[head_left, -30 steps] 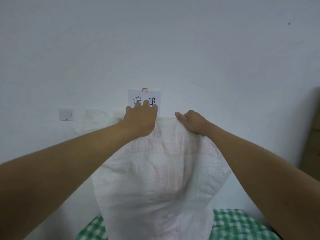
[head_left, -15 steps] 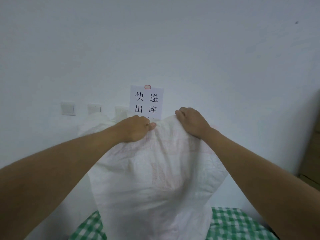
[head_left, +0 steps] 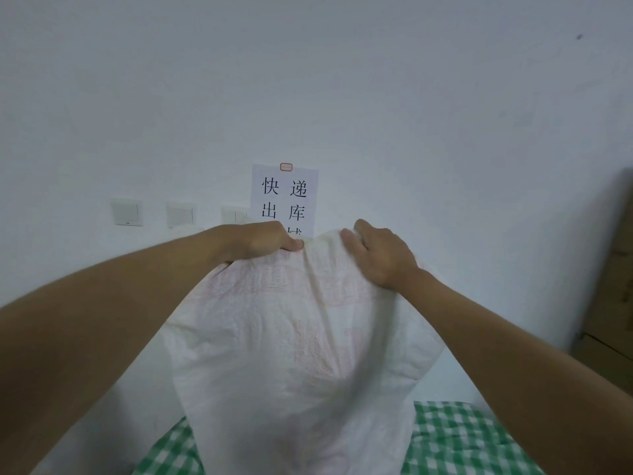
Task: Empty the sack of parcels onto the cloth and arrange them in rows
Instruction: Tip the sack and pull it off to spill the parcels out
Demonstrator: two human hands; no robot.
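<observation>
A large white woven sack (head_left: 298, 354) with faint pink print hangs in front of me, held up by its top edge. My left hand (head_left: 263, 243) grips the top edge at the left, fingers curled over the fabric. My right hand (head_left: 376, 255) grips the top edge at the right. The sack bulges in its lower half; the parcels are hidden inside. Below it lies a green-and-white checked cloth (head_left: 455, 440), showing on both sides of the sack.
A white wall stands close behind the sack, with a paper sign (head_left: 286, 197) with printed characters and three light switches (head_left: 126, 211) to its left. Brown cardboard boxes (head_left: 613, 286) stand at the right edge.
My left hand has slid down from the paper sign and closed on the sack's top edge. The sack has sunk a little, uncovering the sign and the switches.
</observation>
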